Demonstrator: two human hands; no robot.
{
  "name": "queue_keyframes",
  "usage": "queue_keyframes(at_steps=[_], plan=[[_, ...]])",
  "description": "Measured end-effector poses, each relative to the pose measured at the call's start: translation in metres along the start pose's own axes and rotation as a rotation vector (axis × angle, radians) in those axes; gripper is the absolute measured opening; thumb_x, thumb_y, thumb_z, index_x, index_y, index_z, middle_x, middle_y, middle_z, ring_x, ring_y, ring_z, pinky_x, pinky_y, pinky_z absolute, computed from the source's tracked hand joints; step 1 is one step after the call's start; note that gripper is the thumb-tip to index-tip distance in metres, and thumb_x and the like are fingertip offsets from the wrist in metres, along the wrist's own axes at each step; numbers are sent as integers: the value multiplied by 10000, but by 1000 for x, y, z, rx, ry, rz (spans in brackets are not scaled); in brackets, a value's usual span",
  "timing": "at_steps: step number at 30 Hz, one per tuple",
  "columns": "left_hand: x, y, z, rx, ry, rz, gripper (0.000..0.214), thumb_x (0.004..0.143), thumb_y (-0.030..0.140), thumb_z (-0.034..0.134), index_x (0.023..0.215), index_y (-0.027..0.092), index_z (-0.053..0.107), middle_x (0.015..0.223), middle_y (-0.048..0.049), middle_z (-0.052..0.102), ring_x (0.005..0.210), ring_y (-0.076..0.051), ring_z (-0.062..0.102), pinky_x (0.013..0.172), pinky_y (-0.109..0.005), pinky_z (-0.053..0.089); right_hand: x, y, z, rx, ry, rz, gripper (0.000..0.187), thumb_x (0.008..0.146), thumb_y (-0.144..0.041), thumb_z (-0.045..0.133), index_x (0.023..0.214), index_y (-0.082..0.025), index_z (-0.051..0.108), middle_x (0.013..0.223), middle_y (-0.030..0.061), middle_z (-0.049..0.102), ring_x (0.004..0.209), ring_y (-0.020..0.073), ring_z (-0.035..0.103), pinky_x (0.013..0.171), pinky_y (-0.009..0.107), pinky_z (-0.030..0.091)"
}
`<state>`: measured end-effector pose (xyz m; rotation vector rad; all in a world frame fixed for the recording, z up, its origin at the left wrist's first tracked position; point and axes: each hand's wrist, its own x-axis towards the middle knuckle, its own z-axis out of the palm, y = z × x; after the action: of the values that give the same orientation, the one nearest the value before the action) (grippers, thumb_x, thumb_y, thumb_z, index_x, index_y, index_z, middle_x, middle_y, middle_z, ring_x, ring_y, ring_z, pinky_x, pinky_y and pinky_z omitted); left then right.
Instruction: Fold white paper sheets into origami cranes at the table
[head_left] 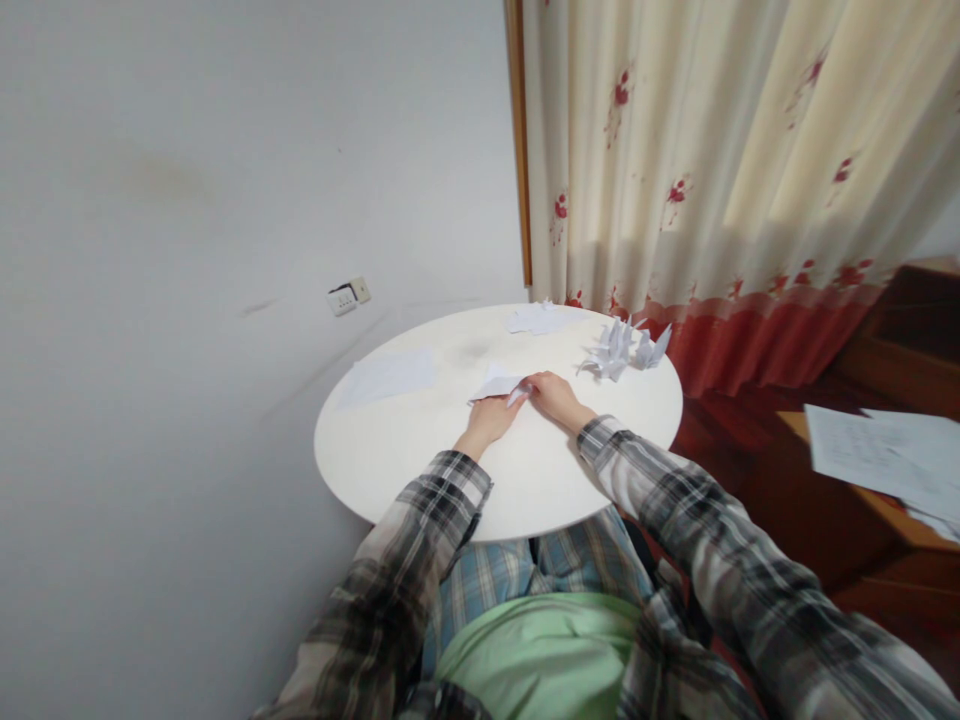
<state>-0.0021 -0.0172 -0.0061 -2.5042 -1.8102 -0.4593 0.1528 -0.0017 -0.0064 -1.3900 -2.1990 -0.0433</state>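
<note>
To fold this well, we would steady it with our left hand (491, 420), match the edges, then press the crease evenly with our right hand (553, 395). Our right fingers are drawn together on the right end of the white paper (493, 384); our left fingers touch its near side, but we cannot tell how far they open. The paper lies around the middle of the round table (405, 450), plain, thin and folded, narrowing towards the right

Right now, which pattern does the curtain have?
The curtain is cream with scattered red flowers and a red lower band; the head view shows it.
</note>
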Motion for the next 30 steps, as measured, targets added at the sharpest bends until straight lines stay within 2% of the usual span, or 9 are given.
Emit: queue_keyframes(at_steps=[6, 11, 17, 22, 30], plan=[[1, 0, -1, 51, -39, -33, 487, 893, 401, 213, 1085, 145, 579, 1095, -134, 614, 1033, -225, 560, 883, -327, 399, -1, -1, -2, -12, -25, -24, 268, 852, -196, 390, 976, -190, 627, 956, 81, 646, 936, 180, 540, 775, 245, 396], [2, -1, 0, 79, -35, 20, 413, 885, 345, 279, 1165, 175, 531, 1088, -120, 620, 1005, -212, 574, 864, -321, 414, 0, 1, 0, -3, -20, -12, 297, 815, -127, 411, 1019, -207, 612, 974, 62, 645, 926, 172, 546, 786, 242, 397], [2, -2, 2, 104, -8, 55, 417, 889, 345, 273, 1247, 227, 452, 1052, -96, 635, 944, -210, 599, 821, -332, 440, 2, 3, 3, 85, -10, -62, 344, 773, -58, 396, 995, -203, 615, 989, 39, 633, 960, 147, 527, 846, 231, 375], [2, -3, 3, -5, 24, 88, 406, 893, 334, 276, 1214, 195, 482, 1089, -94, 621, 966, -196, 589, 872, -323, 424, 5, 3, 3, 154, -15, -108, 309, 764, -62, 395, 955, -167, 613, 1010, 57, 597, 961, 136, 506, 857, 229, 368], [2, 0, -2, -141, 21, 124, 378, 880, 225, 292, 1195, 178, 495, 1229, -48, 541, 1097, -147, 518, 975, -259, 363, 3, 0, 1, 178, 36, -65, 241, 800, -107, 375, 935, -151, 570, 973, 61, 538, 889, 129, 495, 810, 227, 379]])
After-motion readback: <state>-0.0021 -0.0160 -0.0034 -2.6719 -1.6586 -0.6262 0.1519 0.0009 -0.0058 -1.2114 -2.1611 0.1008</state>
